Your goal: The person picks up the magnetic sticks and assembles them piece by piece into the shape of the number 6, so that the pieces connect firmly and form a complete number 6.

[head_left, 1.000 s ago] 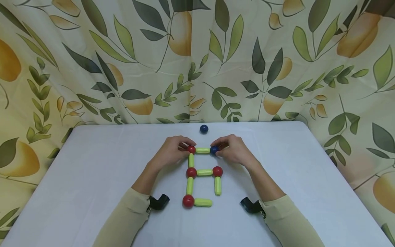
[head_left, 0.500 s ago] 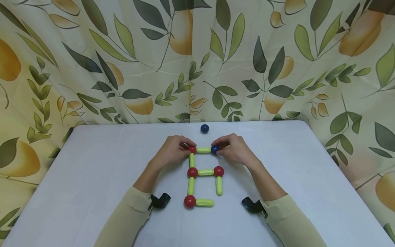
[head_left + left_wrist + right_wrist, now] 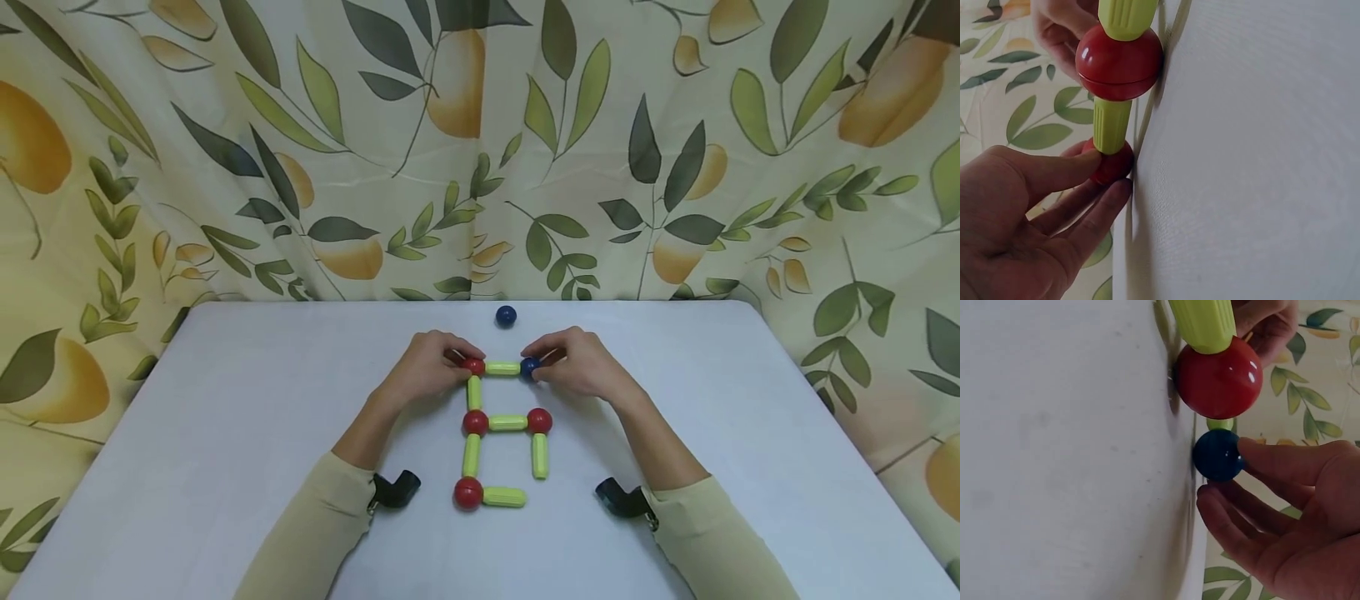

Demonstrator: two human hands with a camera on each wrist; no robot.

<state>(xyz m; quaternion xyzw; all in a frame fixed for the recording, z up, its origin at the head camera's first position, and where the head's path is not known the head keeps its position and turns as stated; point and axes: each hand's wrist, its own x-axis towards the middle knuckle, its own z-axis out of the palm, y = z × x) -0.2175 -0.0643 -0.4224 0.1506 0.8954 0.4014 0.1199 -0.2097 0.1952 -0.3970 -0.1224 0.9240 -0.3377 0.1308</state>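
In the head view, my left hand (image 3: 431, 365) pinches the red ball (image 3: 474, 367) at the far left corner of a figure of balls and sticks. My right hand (image 3: 587, 363) holds a blue ball (image 3: 529, 368) between thumb and fingers. A yellow-green stick (image 3: 502, 368) spans these two balls. Another stick (image 3: 474, 393) runs from the held red ball to the middle red ball (image 3: 476, 422). The left wrist view shows thumb and fingertips around the red ball (image 3: 1115, 164). In the right wrist view, thumb and fingers touch the blue ball (image 3: 1218, 455).
A loose blue ball (image 3: 506, 317) lies near the far edge of the white table (image 3: 300, 350). Nearer me are a red ball (image 3: 539, 421) with a stick (image 3: 540, 457) pointing towards me, and a red ball (image 3: 468, 493) with a stick (image 3: 505, 497) pointing right. A patterned curtain (image 3: 555, 183) hangs behind.
The head view has shifted slightly, so everything appears a little further right. Both hands stay on the same balls, and the figure keeps its layout.
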